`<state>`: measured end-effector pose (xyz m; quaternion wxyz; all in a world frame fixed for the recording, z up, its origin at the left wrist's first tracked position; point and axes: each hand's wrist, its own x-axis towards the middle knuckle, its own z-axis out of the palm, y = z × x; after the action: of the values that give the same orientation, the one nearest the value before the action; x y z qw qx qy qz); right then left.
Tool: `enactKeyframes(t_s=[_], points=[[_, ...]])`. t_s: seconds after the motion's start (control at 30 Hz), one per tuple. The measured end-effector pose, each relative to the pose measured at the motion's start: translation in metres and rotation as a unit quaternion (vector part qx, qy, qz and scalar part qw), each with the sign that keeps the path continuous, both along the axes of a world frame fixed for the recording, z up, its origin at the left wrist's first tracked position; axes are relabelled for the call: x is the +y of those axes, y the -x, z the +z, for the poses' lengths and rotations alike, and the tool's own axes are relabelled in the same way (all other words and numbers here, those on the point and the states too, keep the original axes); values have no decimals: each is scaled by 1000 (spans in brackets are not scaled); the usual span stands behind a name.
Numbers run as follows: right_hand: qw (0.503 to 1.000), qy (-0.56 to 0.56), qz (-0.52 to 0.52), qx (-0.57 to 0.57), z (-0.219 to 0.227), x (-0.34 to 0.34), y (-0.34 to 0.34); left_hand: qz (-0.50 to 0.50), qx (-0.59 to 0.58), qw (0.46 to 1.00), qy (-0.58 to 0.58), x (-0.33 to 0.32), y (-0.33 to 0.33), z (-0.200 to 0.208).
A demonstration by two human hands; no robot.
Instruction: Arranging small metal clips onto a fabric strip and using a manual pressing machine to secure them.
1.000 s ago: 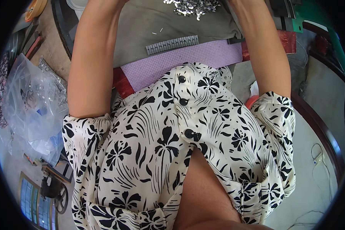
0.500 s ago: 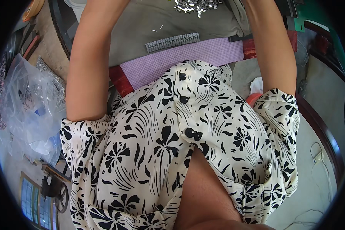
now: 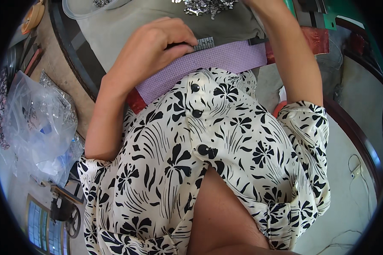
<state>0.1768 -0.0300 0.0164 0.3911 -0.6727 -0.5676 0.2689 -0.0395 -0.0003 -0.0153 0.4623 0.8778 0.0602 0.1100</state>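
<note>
At the near side of the grey-green cloth [image 3: 110,25], my left hand [image 3: 159,40] is closed, thumb and fingers pinched at the left end of a comb-like row of small grey pieces [image 3: 205,43]. The hand covers much of that row. A lilac textured strip [image 3: 217,57] lies just in front, along the table edge, under my wrist. My right forearm [image 3: 291,55] reaches forward and runs out of the top of the head view; its fingers are out of sight. Beside it, at the top, lies a heap of small shiny metal pieces [image 3: 206,6].
A clear plastic tub [image 3: 78,15] with more metal pieces stands at the far left. Transparent plastic bags [image 3: 38,131] lie lower left, near a machine with a handwheel [image 3: 73,221]. Dark red board ends [image 3: 317,40] show beside the lilac strip. A white cable [image 3: 364,187] lies at right.
My left hand has come back into view from beyond the top edge and pinched the left end of the grey row. My right arm has shifted slightly left.
</note>
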Motion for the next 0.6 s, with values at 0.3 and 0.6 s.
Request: enactKeyframes(t_s=[0.3, 0.6], points=[[994, 99, 11, -42, 13, -83, 13, 2, 4, 997, -73, 4, -10, 0], [933, -36, 6, -359, -27, -116, 30, 8, 50, 989, -139, 1, -24, 9]])
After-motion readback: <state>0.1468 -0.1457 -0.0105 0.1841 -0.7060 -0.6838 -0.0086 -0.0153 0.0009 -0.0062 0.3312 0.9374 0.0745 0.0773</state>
